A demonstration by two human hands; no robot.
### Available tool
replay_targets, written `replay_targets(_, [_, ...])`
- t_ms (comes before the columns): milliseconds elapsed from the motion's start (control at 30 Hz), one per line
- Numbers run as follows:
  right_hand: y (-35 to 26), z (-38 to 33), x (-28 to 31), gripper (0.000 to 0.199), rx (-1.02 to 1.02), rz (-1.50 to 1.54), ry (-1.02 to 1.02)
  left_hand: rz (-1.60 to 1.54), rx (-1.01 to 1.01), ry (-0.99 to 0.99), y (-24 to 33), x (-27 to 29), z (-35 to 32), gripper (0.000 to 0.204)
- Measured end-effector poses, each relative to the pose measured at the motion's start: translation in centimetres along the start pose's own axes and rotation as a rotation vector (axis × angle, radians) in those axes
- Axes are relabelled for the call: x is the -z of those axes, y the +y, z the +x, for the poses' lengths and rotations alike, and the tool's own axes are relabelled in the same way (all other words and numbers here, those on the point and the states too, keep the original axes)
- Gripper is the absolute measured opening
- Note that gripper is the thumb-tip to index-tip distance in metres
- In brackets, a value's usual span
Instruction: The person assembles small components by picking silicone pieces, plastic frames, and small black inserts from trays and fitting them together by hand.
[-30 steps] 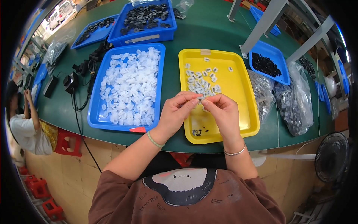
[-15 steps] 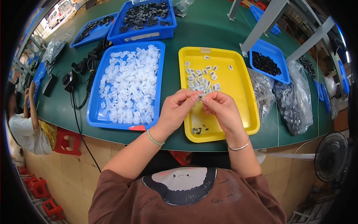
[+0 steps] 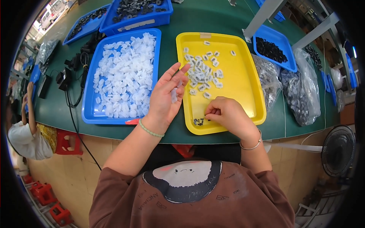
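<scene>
A small translucent white plastic part is cradled on the upturned palm of the left hand, whose fingers are spread wide and raised over the strip of green table between the two nearest trays. The right hand is lowered into the near left corner of the yellow tray, its fingertips pinched together at a small cluster of tiny black parts; whether one is actually gripped cannot be told. A loose scatter of white assembled pieces is spread across the upper left of the same tray. A green bead bracelet is worn on the left wrist and a thin silver bangle on the right.

To the left, a blue tray is filled with a heap of white plastic parts. Behind it, two more blue bins with dark parts are set side by side. To the right of the yellow tray, a smaller blue tray of black parts and clear bags of dark parts are placed. At the far left, another person in white is seated, and a fan is seen at lower right.
</scene>
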State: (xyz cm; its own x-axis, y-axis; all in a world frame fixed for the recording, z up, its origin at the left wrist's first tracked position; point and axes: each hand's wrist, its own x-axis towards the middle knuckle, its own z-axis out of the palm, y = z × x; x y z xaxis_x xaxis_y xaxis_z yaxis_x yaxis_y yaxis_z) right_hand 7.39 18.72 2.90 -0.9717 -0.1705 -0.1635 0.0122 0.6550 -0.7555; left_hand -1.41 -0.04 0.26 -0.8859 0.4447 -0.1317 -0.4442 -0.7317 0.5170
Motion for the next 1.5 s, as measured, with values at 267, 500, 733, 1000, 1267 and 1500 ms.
replay_targets(267, [-0.7,0.2,-0.4,0.006,0.162,-0.25,0.084,-0.385,0.063,0.265,1.1,-1.7,0.0,0.037])
replay_targets(500, [-0.1,0.1,-0.4,0.009,0.214,0.011,0.281,-0.041,0.069,0.043,0.9,-0.2,-0.5,0.034])
replay_targets(733, [-0.2,0.7,-0.7,0.009,0.025,0.598,0.324,0.269,0.062,-0.092,0.2,-0.4,-1.0,0.034])
replay_targets(1000, [-1.2,1.2,-1.6,0.01,0.106,0.704,0.44,0.66,-0.124,-0.043,-0.9,-0.1,-1.2,0.024])
replay_targets(1267, [-1.9,2.0,-2.7,0.009,0.108,0.736,0.458,0.691,-0.158,-0.059,-1.2,-0.2,-1.5,0.017])
replay_targets(1500, [-2.0,2.8,-3.0,0.009,0.097,0.748,0.545,0.671,-0.096,-0.054,-1.3,0.1,-1.3,0.014])
